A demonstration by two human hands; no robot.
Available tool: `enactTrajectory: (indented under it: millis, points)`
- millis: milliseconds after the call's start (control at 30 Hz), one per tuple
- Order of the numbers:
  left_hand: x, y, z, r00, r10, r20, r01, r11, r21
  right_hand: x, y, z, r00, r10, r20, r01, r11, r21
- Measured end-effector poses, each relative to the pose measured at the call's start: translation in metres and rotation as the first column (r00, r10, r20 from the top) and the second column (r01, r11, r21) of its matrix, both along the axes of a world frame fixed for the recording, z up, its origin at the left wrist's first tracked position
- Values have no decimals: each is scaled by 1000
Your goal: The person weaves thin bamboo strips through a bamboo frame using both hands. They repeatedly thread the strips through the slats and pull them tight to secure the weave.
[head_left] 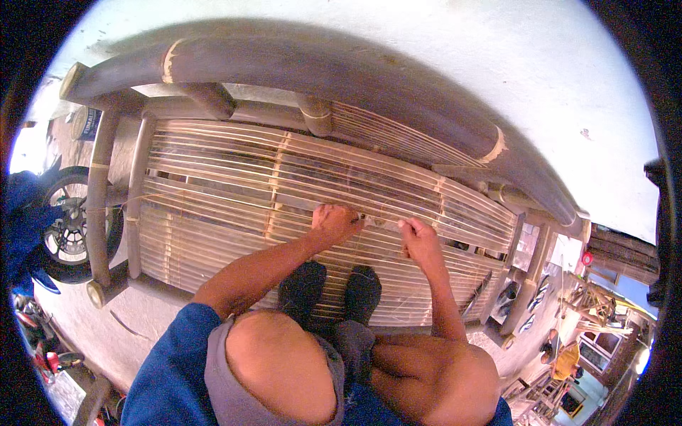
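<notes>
A blue short sleeve (pixel 174 369) at seven o'clock, grey shorts (pixel 234 390) over bare knees, dark socks (pixel 334 291) at centre.

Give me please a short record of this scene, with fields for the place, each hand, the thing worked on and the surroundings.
Place: outdoors, beside a pale wall
Thing worked on: bamboo bench with a slatted seat and thick pole frame
Left hand: closed, resting on the slats
Right hand: closed on the slats, close beside the left; what it grips is too small to tell
Feet: dark shoes on the seat's front part
Surroundings: motorbike wheel at left
</notes>
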State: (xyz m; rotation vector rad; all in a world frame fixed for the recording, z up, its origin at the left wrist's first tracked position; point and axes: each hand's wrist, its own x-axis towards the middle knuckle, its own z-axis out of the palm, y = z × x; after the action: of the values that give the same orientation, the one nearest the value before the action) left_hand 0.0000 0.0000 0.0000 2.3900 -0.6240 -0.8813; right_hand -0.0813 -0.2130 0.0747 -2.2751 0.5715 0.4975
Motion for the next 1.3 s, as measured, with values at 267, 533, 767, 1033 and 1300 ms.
enactTrajectory:
  millis: [267,533,767,1033,1300]
  points:
    - [1,42,1,974,-9,-228,-28,987,-157,-23,14,27,983,-101,-155,113,991,68]
    - [18,28,-7,908,-363,-207,328,926,-187,-22,-22,131,957,-289,-2,289,956,-40]
    - [20,26,-10,899,-388,-202,329,904,-274,-20,-27,179,963,-231,137,244,966,-88]
    - [16,21,-8,914,-396,-86,377,909,-180,-21,-5,193,899,-362,246,327,929,171]
    - [-3,23,-25,959,-254,123,280,916,-287,-44,-10,207,995,-97,-8,96,965,244]
